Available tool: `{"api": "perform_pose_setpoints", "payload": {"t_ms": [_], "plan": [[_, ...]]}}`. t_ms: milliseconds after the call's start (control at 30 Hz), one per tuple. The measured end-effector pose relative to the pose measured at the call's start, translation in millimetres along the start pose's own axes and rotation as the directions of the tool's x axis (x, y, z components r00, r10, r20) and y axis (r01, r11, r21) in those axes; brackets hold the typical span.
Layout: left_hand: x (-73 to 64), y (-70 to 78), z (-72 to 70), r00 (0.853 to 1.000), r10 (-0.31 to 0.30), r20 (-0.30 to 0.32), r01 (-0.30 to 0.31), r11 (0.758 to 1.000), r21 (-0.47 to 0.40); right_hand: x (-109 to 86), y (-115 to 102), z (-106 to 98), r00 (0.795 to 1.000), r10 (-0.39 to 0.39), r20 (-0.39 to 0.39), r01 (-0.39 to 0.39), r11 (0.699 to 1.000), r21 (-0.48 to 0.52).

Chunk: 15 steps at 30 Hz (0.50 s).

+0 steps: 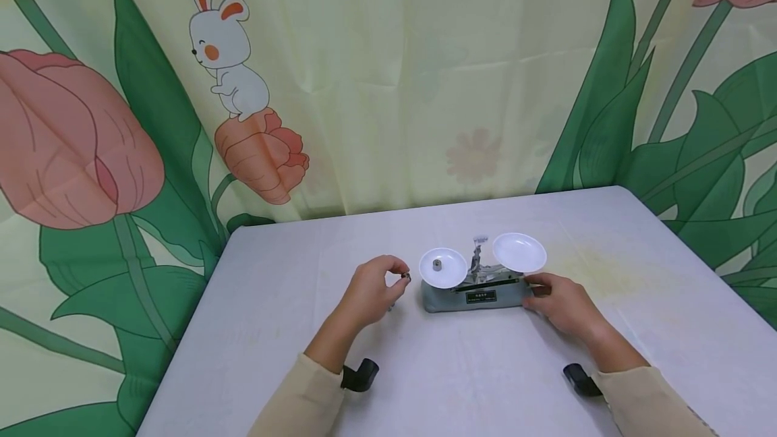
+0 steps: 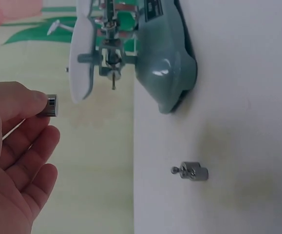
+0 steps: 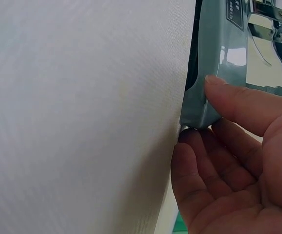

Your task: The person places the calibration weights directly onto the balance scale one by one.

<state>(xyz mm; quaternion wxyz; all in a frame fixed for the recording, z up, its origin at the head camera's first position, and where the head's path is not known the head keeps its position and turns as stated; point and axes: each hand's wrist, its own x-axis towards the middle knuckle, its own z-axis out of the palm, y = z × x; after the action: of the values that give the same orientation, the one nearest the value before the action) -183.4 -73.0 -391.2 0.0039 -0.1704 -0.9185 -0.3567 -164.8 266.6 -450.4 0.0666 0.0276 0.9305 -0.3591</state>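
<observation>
A balance scale (image 1: 476,297) with a grey-green base and two white pans stands on the table. One metal weight (image 1: 437,265) sits on its left pan (image 1: 444,279); on the right pan (image 1: 519,253) I see nothing. Just left of the left pan, my left hand (image 1: 371,290) pinches a small cylindrical metal weight (image 2: 53,106) between thumb and fingertips, apart from the pan. My right hand (image 1: 564,302) holds the right end of the base, thumb (image 3: 223,90) against its front and fingers curled at its end.
Several small metal weights (image 2: 194,171) stand close together on the white-covered table (image 1: 473,383), mostly hidden behind my left hand in the head view. A printed curtain (image 1: 394,86) hangs behind the table.
</observation>
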Motion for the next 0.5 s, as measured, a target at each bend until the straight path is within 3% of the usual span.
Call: {"api": "perform_pose_setpoints", "payload": {"t_ms": [267, 500], "plan": [[10.6, 14.5, 3.4, 0.997, 0.072, -0.001, -0.072, 0.997, -0.011, -0.1, 0.5, -0.8, 1.000, -0.012, -0.002, 0.012, 1.000, -0.001], [25.7, 24.8, 10.8, 0.995, 0.089, 0.035, -0.088, 0.996, -0.032, -0.6, -1.9, -0.4, 1.000, 0.010, 0.004, -0.010, 1.000, 0.003]]}}
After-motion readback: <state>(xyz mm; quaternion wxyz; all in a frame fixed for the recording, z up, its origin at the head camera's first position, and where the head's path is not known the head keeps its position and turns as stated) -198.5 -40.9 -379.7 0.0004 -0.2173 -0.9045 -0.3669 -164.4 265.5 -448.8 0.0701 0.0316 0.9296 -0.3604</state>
